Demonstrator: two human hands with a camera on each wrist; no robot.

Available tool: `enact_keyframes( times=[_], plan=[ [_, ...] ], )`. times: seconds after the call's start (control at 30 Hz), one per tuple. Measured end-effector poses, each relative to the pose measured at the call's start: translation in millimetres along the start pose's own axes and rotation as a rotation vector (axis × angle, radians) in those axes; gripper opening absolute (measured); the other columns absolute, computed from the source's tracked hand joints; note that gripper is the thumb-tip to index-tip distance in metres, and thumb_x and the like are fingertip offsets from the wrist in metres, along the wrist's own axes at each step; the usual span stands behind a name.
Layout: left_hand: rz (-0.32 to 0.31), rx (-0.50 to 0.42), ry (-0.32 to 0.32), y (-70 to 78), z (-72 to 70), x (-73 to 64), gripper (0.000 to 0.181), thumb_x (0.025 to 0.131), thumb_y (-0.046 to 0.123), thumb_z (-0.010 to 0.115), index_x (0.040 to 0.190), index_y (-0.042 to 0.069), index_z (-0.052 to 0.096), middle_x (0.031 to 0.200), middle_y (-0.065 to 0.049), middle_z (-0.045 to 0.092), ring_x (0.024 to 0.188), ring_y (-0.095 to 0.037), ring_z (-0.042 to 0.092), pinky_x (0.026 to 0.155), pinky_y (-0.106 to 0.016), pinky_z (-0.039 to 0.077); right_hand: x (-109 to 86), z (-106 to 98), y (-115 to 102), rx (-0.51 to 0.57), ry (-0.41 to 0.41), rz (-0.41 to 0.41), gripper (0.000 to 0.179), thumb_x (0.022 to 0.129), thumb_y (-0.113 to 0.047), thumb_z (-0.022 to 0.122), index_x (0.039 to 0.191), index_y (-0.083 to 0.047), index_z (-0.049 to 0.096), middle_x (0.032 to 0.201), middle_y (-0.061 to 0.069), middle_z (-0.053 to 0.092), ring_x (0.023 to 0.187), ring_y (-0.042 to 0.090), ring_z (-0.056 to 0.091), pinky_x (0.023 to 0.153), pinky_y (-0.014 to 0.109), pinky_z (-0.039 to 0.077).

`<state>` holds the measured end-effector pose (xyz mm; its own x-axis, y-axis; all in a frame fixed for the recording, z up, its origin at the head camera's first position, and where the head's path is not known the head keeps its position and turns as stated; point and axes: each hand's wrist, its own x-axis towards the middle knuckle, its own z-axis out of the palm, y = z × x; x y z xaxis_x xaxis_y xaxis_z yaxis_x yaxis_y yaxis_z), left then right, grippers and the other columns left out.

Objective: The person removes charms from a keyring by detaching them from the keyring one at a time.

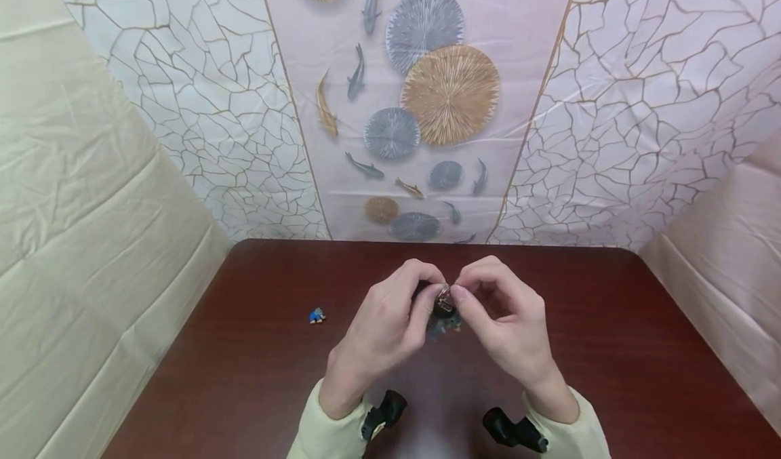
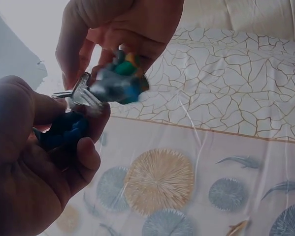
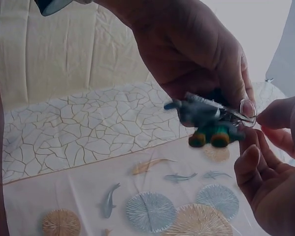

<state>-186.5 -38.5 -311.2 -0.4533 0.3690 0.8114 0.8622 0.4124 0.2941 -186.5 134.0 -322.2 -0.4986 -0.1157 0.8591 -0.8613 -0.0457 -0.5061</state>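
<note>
As I inspect from a distance, a person's left hand [image 1: 381,320] and right hand [image 1: 512,330] meet above a smooth red-brown tabletop [image 1: 616,337], its far edge showing just past the fingers, with broad room to either side. Both hands grasp a silvery metal ring [image 1: 444,295] between thumb and fingers; the left also holds a dark blue piece [image 2: 66,130], form indistinct. From the ring extends a blurred green and grey-blue toy figure [image 3: 218,133]. In the head view their long axis runs from the fingertips toward the person; I cannot confirm the figure's facing. A small bright-blue figurine [image 1: 316,316] lies well left of the hands.
</note>
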Motion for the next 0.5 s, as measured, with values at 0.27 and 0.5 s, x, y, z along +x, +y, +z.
enact_keyframes(
  times=[0.27,0.5],
  plan=[
    [0.010,0.013,0.003,-1.7,0.6,0.5,0.010,0.095,0.002,0.058,0.104,0.005,0.056,0.095,-0.002,0.065,0.081,-0.009,0.062,0.076,-0.016,0.052,2.3,1.2,-0.7,-0.111,-0.044,0.028,0.006,0.086,0.008,0.065,0.088,0.002,0.064,0.082,0.004,0.059,0.076,0.009,0.056,0.063,0.020,0.045],
    [-0.010,0.001,-0.002,-3.4,-0.5,-0.6,0.009,0.094,0.002,0.059,0.102,0.006,0.056,0.091,-0.002,0.064,0.077,-0.009,0.061,0.074,-0.016,0.051,1.4,1.9,1.1,-0.113,-0.068,0.010,0.021,0.079,0.017,0.064,0.088,-0.002,0.066,0.081,0.004,0.059,0.077,0.009,0.055,0.062,0.021,0.044]
  ],
)
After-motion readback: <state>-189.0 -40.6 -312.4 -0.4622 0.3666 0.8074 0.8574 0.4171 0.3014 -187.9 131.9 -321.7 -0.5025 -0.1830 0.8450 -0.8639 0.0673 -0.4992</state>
